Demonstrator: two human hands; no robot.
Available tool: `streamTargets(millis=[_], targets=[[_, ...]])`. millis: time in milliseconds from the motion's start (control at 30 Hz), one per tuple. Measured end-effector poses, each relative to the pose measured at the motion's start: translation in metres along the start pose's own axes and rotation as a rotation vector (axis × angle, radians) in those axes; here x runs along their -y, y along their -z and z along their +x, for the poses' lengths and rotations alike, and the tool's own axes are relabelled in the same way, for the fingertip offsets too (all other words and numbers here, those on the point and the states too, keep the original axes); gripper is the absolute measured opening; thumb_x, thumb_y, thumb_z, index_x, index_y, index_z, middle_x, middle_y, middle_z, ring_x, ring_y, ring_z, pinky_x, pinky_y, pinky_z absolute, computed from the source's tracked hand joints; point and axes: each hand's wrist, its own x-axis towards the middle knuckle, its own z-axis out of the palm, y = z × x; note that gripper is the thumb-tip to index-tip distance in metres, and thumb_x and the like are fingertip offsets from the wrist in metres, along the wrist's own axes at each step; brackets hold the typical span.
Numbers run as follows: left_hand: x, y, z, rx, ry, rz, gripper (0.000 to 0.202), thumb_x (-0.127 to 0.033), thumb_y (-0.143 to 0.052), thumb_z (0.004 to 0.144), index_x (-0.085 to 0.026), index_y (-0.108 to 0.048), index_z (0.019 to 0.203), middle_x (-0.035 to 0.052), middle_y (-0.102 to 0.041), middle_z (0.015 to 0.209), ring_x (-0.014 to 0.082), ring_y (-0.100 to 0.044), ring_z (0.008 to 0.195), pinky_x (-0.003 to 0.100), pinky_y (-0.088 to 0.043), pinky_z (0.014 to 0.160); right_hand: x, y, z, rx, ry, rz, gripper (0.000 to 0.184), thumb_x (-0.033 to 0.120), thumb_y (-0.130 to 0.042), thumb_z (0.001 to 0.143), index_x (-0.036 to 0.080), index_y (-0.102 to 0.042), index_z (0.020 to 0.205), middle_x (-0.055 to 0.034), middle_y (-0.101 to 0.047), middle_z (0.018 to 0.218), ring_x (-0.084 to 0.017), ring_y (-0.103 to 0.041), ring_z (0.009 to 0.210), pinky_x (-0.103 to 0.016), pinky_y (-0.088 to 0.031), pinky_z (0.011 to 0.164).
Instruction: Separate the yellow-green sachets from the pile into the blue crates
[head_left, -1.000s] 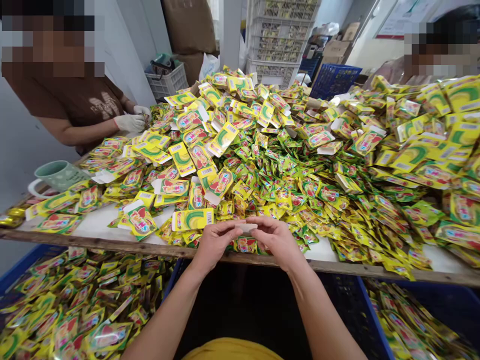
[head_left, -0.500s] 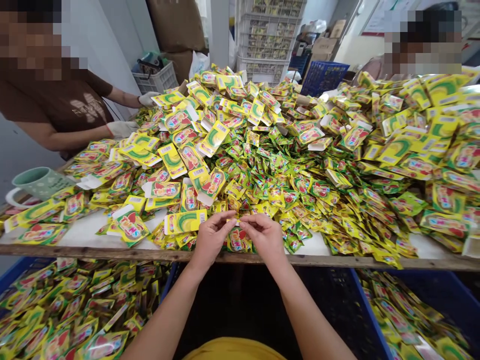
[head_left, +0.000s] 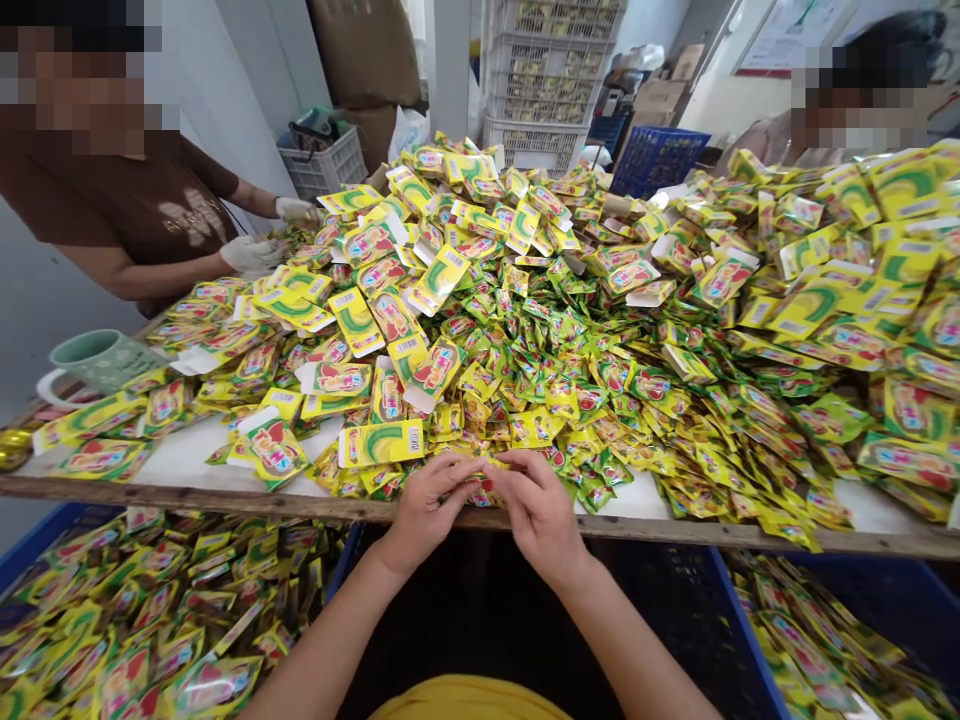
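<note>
My left hand (head_left: 435, 500) and my right hand (head_left: 538, 508) meet at the table's front edge, thumbs and fingers pinched together. Between them is a small yellow candy box (head_left: 484, 488) with red and pink print, mostly hidden behind the fingers. Just beyond my left hand lies a flat yellow box (head_left: 381, 443) with a green arc and a barcode. A heap of small green and yellow sachets (head_left: 540, 330) rises in front of both hands. To the left, an open-flapped box (head_left: 274, 447) rests on the white tabletop.
Many boxes (head_left: 840, 310) are piled at right. A mug (head_left: 101, 362) stands at left. Blue crates with filled boxes sit below the wooden edge (head_left: 225, 503), at left (head_left: 64, 520) and right (head_left: 757, 640). A co-worker's gloved hand (head_left: 251, 255) works at left; another person sits far right.
My hands have come lower and closer over the box, covering more of it. The whole view has shifted slightly, and the co-worker's gloved hands at left have moved a little.
</note>
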Motion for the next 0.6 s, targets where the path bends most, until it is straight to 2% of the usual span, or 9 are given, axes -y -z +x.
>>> streamTargets(millis=[67,167,267,333,367,433,500,567,600], targets=[[0.000,-0.004,0.001,0.014,-0.026,0.039,0.030,-0.018,-0.061,0.087,-0.027,-0.068,0.115,0.0073,-0.070,0.103,0.0175,-0.066,0.096,0.031,-0.053,0.084,-0.013,0.017,0.014,-0.005,0.024,-0.065,0.038,0.011,-0.043,0.090,0.028,-0.067,0.113,-0.0083,-0.061,0.112,-0.021,-0.058,0.104,-0.038,-0.050,0.087],[-0.001,-0.011,0.004,-0.017,-0.008,0.023,0.026,-0.021,-0.063,0.085,-0.025,-0.072,0.109,0.0073,-0.070,0.102,0.0178,-0.066,0.095,0.029,-0.053,0.085,-0.043,0.043,0.048,0.011,0.000,-0.383,0.051,0.004,-0.048,0.078,0.021,-0.061,0.124,-0.0117,-0.059,0.125,-0.028,-0.050,0.118,-0.048,-0.041,0.099],[-0.010,0.000,0.005,-0.247,0.154,-0.094,0.027,-0.026,-0.065,0.084,-0.025,-0.070,0.110,0.0061,-0.070,0.107,0.0181,-0.066,0.097,0.029,-0.052,0.087,-0.075,0.061,0.073,0.132,-0.069,-0.557,0.046,0.003,-0.052,0.072,0.021,-0.070,0.111,-0.0100,-0.066,0.117,-0.029,-0.053,0.113,-0.049,-0.039,0.098],[-0.018,0.029,-0.005,-0.414,0.316,-0.196,0.032,-0.032,-0.066,0.083,-0.027,-0.067,0.115,0.0049,-0.070,0.108,0.0182,-0.067,0.091,0.029,-0.054,0.082,-0.092,0.073,0.079,0.107,-0.130,-0.535,0.038,0.006,-0.051,0.075,0.022,-0.074,0.100,-0.0074,-0.072,0.103,-0.025,-0.061,0.099,-0.044,-0.045,0.091],[-0.021,0.050,-0.016,-0.436,0.401,-0.218,0.034,-0.035,-0.066,0.082,-0.027,-0.066,0.115,0.0045,-0.070,0.107,0.0187,-0.067,0.088,0.029,-0.055,0.078,-0.098,0.080,0.078,0.054,-0.158,-0.517,0.035,0.008,-0.051,0.077,0.021,-0.074,0.100,-0.0072,-0.073,0.098,-0.024,-0.063,0.093,-0.041,-0.047,0.087],[-0.020,0.101,-0.050,-0.286,0.579,-0.132,0.032,-0.039,-0.071,0.075,-0.026,-0.071,0.104,0.0049,-0.072,0.102,0.0224,-0.069,0.085,0.030,-0.057,0.074,-0.106,0.098,0.071,-0.113,-0.193,-0.483,0.029,0.017,-0.052,0.081,0.020,-0.073,0.101,-0.0084,-0.073,0.097,-0.024,-0.064,0.090,-0.041,-0.049,0.084],[-0.010,0.153,-0.101,-0.077,0.747,0.111,0.030,-0.042,-0.076,0.068,-0.029,-0.075,0.095,0.0039,-0.074,0.101,0.0281,-0.069,0.092,0.034,-0.058,0.075,-0.105,0.113,0.060,-0.304,-0.239,-0.419,0.025,0.027,-0.057,0.081,0.019,-0.072,0.100,-0.0090,-0.072,0.097,-0.025,-0.064,0.091,-0.042,-0.050,0.083],[0.007,0.197,-0.160,-0.035,0.848,0.304,0.023,-0.047,-0.076,0.062,-0.035,-0.076,0.082,-0.0014,-0.077,0.091,0.0310,-0.071,0.090,0.038,-0.059,0.071,-0.097,0.120,0.048,-0.432,-0.343,-0.273,0.026,0.034,-0.068,0.074,0.020,-0.072,0.095,-0.0076,-0.071,0.093,-0.025,-0.064,0.085,-0.041,-0.052,0.078],[0.015,0.214,-0.188,-0.080,0.838,0.382,0.018,-0.050,-0.075,0.059,-0.037,-0.074,0.072,-0.0052,-0.077,0.078,0.0301,-0.073,0.076,0.037,-0.059,0.060,-0.090,0.117,0.043,-0.434,-0.411,-0.164,0.028,0.036,-0.072,0.070,0.021,-0.070,0.094,-0.0065,-0.071,0.090,-0.024,-0.065,0.079,-0.040,-0.053,0.073]])
